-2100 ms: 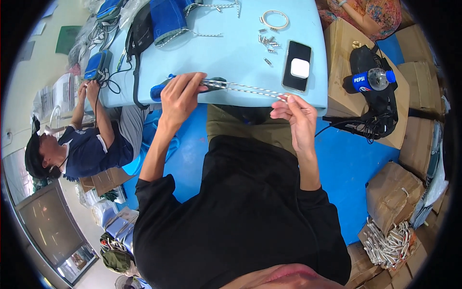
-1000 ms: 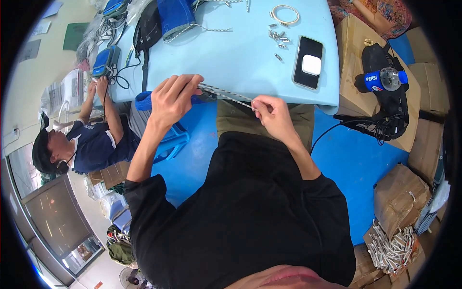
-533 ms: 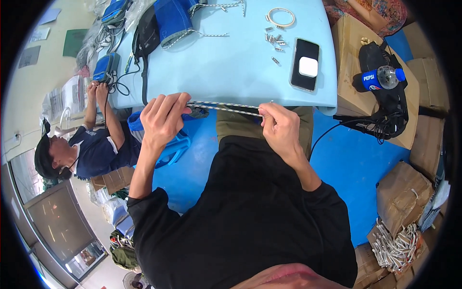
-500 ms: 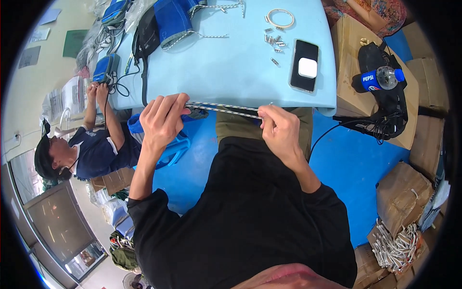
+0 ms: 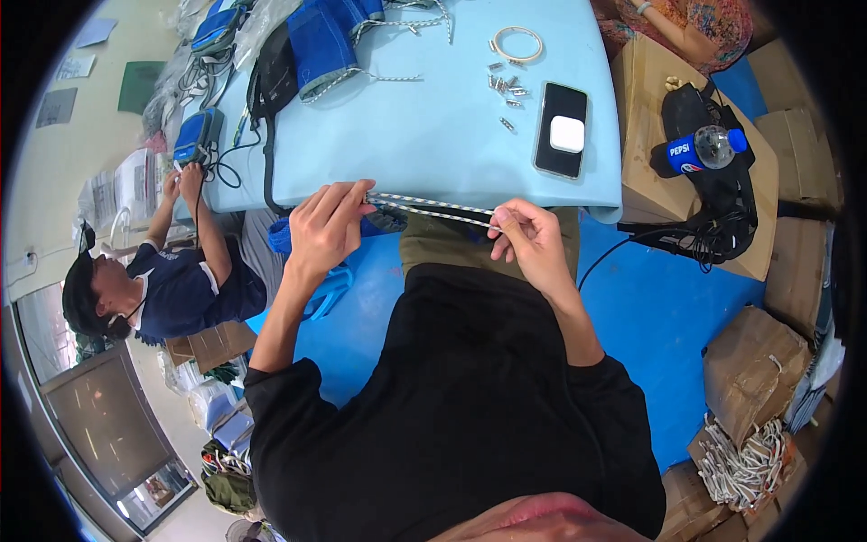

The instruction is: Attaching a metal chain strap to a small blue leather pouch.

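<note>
Room: workshop with blue floor (image 5: 668, 316), cardboard boxes (image 5: 768, 361) at the right, a seated co-worker (image 5: 172, 280) at the left.
Counter: light blue counter (image 5: 433, 135) carrying blue fabric pouches (image 5: 325, 41), a phone (image 5: 562, 131), small metal ferrules (image 5: 508, 86).
Cord: speckled white cord (image 5: 433, 206), doubled, stretched along the counter's near edge between both hands.
Left hand: left hand (image 5: 327, 230) clenched on the cord's left end.
Right hand: right hand (image 5: 533, 242) pinching the cord.
Change: the span between the hands is shorter than two seconds ago; the right hand has moved inward, so the cord is being gathered.
</note>
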A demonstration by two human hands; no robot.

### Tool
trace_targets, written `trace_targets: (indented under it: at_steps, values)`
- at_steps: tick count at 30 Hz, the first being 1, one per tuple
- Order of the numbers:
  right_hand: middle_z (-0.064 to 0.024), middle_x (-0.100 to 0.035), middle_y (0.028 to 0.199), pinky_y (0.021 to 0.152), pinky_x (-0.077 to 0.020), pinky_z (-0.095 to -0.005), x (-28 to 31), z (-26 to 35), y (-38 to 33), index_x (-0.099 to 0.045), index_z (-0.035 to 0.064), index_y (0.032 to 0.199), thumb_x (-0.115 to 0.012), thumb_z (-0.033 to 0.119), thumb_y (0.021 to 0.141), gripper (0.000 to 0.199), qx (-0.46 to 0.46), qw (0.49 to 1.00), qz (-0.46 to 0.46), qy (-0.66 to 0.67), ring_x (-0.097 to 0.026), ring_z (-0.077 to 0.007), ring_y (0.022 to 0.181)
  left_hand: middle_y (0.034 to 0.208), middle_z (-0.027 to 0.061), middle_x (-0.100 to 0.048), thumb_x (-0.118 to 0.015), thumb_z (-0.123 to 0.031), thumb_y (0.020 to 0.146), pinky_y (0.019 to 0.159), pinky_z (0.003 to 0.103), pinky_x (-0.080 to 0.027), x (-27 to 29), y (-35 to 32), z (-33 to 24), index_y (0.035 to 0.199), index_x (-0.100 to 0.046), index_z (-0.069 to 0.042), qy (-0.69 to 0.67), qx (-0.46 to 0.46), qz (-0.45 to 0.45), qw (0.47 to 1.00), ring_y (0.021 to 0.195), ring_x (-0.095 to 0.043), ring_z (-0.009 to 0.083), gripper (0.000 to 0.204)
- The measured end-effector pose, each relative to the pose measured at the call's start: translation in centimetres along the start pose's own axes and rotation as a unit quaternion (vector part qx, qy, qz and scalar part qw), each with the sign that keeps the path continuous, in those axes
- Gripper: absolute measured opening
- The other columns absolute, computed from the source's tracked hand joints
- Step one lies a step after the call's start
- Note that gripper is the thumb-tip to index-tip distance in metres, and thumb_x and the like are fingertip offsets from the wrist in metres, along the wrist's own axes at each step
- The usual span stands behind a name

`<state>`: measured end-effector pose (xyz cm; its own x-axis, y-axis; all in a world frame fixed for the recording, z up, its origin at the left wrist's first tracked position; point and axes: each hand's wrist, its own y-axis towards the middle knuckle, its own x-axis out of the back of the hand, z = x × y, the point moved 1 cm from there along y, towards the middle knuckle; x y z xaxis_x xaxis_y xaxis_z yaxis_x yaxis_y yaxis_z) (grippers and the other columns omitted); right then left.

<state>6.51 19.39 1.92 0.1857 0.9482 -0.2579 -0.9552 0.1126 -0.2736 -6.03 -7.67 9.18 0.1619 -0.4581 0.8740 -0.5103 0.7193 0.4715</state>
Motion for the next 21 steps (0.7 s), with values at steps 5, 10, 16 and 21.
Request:
trace_targets:
  at_steps: [5,10,16,21]
  values:
    - [-0.0043,-0.067,0.077,0.051,-0.0461,-0.0229,0.5,-2.2,0.7,-0.07,-0.0013,0.097,-0.067,0.017,0.104,0.02,-0.027,0.998,0.007,0.062,-0.063,-0.0084,0.059,0.092,0.0058,-0.072,-0.079,-0.003,0.078,0.063,0.035,-0.054,-1.0,-1.1,0.0,0.107,-0.074,-0.005,-0.006,0.059,0.015,0.998,0.073,-0.069,0.0227,0.029]
    - [-0.0075,-0.071,0.081,0.06,-0.0549,-0.0248,0.2,-3.7,1.3,-0.074,-0.0049,0.1,-0.069,0.007,0.101,0.013,0.069,0.996,-0.037,0.052,-0.069,-0.012,0.065,0.094,0.0091,-0.072,-0.078,-0.004,0.085,0.064,0.036,-0.055,-2.1,-3.0,-1.0,0.11,-0.074,-0.004,-0.058,0.103,0.014,0.993,0.074,-0.07,0.0284,0.025]
    - [-0.0131,-0.077,0.089,0.068,-0.06,-0.0276,-0.5,-0.1,0.3,-0.075,-0.0069,0.102,-0.068,0.0,0.098,0.011,0.133,0.988,-0.028,-0.077,-0.075,-0.0176,0.074,0.094,0.0106,-0.071,-0.076,-0.008,0.09,0.061,0.038,-0.055,-5.3,-7.1,-3.1,0.112,-0.072,-0.004,-0.146,0.188,0.1,0.966,0.072,-0.07,0.0309,0.022]
    - [-0.0157,-0.076,0.088,0.07,-0.0598,-0.0278,-0.9,1.1,-0.6,-0.074,-0.0067,0.1,-0.066,-0.006,0.093,0.01,0.114,0.964,0.046,-0.235,-0.077,-0.022,0.08,0.114,0.0103,-0.073,-0.079,-0.016,0.088,0.094,0.042,-0.052,-7.2,-8.0,-4.5,0.121,-0.072,-0.006,-0.156,0.208,0.26,0.93,0.109,-0.067,0.0317,0.035]
